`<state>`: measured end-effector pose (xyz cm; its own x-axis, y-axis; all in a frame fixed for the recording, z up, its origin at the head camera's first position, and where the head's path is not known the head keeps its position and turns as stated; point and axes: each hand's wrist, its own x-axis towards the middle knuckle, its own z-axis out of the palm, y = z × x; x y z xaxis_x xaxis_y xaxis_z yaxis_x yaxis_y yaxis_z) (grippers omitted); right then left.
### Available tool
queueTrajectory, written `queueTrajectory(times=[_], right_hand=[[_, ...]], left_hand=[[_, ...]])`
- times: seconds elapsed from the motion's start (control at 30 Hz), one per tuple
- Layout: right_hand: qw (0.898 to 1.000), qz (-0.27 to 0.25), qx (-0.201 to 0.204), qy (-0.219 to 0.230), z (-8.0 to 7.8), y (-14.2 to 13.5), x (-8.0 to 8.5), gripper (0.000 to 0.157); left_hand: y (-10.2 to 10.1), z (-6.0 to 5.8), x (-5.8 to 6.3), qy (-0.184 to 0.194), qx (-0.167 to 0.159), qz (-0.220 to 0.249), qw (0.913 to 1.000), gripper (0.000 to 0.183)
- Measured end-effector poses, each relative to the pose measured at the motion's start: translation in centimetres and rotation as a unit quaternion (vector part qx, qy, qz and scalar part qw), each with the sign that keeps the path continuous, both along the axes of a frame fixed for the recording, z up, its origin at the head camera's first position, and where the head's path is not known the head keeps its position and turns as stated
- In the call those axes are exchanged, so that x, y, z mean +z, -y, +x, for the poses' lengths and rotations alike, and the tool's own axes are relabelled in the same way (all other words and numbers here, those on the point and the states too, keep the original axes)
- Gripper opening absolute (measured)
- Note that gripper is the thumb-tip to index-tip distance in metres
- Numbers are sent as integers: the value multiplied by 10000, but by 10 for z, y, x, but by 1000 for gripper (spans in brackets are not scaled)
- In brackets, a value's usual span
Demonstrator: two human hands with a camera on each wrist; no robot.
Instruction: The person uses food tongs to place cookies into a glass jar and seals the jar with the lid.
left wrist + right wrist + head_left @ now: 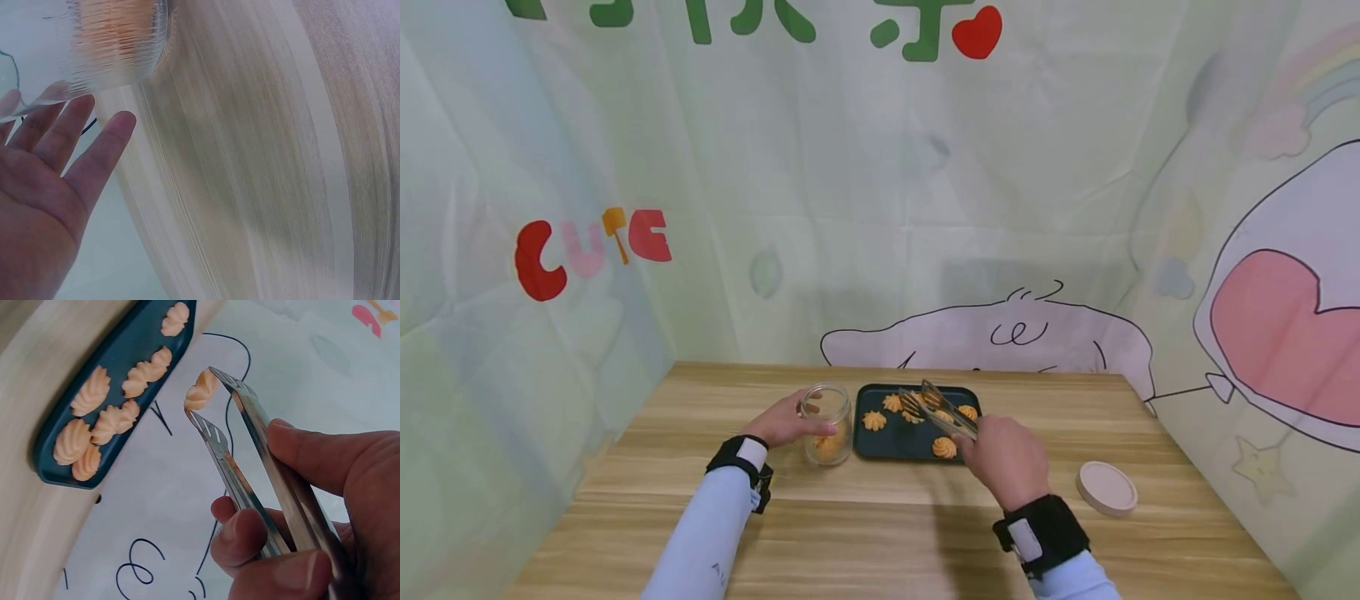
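Note:
A clear glass jar [844, 427] with cookies near its bottom stands upright left of the tray. My left hand [784, 421] holds it from the left side, thumb across the front and fingers behind. In the left wrist view, the fingers [100, 147] lie along the glass. My right hand [1011, 458] grips metal tongs [250, 462] with fork-like ends. Between their tips is one swirled piped cookie [201, 389], held above the dark tray [895, 447]. Several more piped cookies [90, 390] lie spread on that tray.
A pale round lid [1107, 487] lies on the wooden table [850, 533], right of my right hand. A printed cloth backdrop [880, 250] rises behind the table's far edge and along both sides.

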<state>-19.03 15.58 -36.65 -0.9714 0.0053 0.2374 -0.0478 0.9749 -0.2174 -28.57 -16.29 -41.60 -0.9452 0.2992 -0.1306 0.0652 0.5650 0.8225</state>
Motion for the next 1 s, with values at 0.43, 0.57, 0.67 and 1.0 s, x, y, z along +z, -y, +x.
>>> queueTrajectory(times=[0.43, 0.57, 0.67, 1.0], right_hand=[[9989, 149, 249, -357, 0, 21, 21, 45], [9981, 137, 404, -451, 1, 30, 28, 41], [9972, 136, 539, -507, 1, 37, 32, 41], [9958, 235, 699, -546, 2, 57, 42, 40]], left_hand=[[3, 3, 0, -5, 39, -63, 10000, 82], [3, 4, 1, 27, 85, -71, 9999, 81], [3, 3, 1, 28, 136, -72, 9999, 80], [2, -2, -1, -20, -37, 46, 10000, 79]])
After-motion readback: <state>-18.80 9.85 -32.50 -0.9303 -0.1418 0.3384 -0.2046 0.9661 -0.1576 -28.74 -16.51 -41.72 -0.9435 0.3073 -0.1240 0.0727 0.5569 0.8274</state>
